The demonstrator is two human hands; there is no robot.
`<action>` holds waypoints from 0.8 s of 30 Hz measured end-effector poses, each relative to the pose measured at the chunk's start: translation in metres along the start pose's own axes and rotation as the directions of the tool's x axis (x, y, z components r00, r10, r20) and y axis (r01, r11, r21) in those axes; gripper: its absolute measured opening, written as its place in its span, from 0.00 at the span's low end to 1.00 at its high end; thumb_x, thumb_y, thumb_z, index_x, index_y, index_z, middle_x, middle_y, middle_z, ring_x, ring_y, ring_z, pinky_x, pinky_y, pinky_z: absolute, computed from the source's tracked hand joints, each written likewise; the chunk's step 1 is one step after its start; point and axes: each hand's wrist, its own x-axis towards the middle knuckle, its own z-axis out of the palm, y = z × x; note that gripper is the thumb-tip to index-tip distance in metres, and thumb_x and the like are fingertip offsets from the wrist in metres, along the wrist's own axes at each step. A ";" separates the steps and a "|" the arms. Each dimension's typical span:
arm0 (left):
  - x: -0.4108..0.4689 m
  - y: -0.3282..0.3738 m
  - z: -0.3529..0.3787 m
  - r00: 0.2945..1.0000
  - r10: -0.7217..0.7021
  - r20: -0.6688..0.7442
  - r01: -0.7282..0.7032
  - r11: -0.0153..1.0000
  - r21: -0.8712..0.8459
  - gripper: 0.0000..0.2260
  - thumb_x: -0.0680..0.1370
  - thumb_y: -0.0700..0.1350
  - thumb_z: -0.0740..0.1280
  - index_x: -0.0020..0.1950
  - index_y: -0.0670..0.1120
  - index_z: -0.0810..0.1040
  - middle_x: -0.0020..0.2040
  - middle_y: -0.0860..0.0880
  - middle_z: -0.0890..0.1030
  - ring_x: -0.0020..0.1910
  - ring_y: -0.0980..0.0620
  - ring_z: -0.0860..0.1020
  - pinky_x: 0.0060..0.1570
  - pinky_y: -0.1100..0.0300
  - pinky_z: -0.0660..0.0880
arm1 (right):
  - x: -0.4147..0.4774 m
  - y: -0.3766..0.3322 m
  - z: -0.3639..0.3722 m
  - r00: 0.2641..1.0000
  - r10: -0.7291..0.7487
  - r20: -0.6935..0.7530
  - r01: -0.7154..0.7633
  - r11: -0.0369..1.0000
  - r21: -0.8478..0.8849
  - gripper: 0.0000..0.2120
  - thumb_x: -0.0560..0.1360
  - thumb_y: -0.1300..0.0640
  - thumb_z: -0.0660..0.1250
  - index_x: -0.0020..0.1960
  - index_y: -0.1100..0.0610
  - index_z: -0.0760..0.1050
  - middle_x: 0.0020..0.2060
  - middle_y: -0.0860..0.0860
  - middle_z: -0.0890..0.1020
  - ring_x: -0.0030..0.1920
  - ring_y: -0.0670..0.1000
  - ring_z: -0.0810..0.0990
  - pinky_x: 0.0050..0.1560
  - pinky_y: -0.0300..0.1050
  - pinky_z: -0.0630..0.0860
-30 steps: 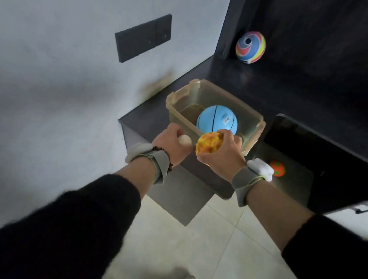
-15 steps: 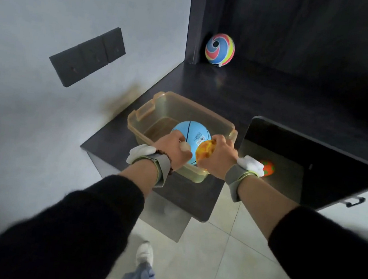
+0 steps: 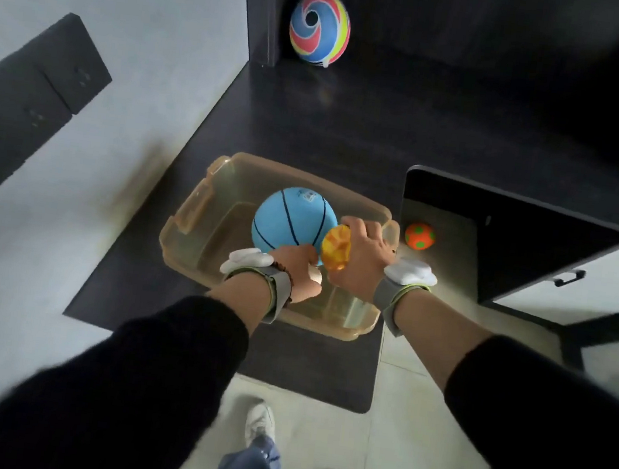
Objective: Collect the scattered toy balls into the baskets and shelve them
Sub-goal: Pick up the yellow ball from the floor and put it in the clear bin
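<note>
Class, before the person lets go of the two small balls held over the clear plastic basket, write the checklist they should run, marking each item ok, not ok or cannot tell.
1. Right hand grips yellow-orange patterned ball: ok.
2. Left hand holds small pale ball: ok.
3. Both hands over clear plastic basket: ok.
4. Room beside blue basketball inside: ok.
5. All balls collected: not ok; swirl-striped ball and orange green-spotted ball remain out.

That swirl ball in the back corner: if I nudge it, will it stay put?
Probably not. The swirl ball is round and sits on a smooth, glossy shelf, so it would likely roll. The corner blocks it behind and left. It looks like a light toy, though that is uncertain.
</note>
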 end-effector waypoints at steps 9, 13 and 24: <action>0.017 -0.004 0.008 0.944 0.186 0.272 -0.227 0.966 0.127 0.11 0.76 0.54 0.64 0.48 0.47 0.75 0.48 0.48 0.80 0.49 0.46 0.78 0.46 0.55 0.70 | 0.000 0.014 0.030 0.990 -0.078 0.115 0.114 0.926 -0.360 0.34 0.68 0.46 0.68 0.70 0.47 0.58 0.68 0.53 0.69 0.63 0.61 0.76 0.67 0.58 0.68; 0.024 -0.014 0.021 0.951 0.122 0.283 -0.154 0.983 0.095 0.16 0.74 0.58 0.63 0.52 0.49 0.78 0.51 0.49 0.81 0.50 0.48 0.78 0.54 0.52 0.73 | 0.001 0.014 0.030 0.987 -0.084 0.136 0.132 0.908 -0.399 0.27 0.70 0.56 0.65 0.68 0.46 0.66 0.68 0.52 0.70 0.67 0.59 0.72 0.71 0.58 0.64; 0.027 0.000 0.031 0.963 0.069 0.261 -0.108 0.985 0.138 0.25 0.67 0.64 0.58 0.60 0.55 0.74 0.58 0.54 0.77 0.58 0.49 0.75 0.57 0.54 0.71 | 0.002 0.051 0.013 0.996 0.032 -0.077 -0.060 0.918 -0.393 0.37 0.69 0.59 0.66 0.74 0.52 0.55 0.76 0.56 0.52 0.70 0.62 0.64 0.60 0.55 0.72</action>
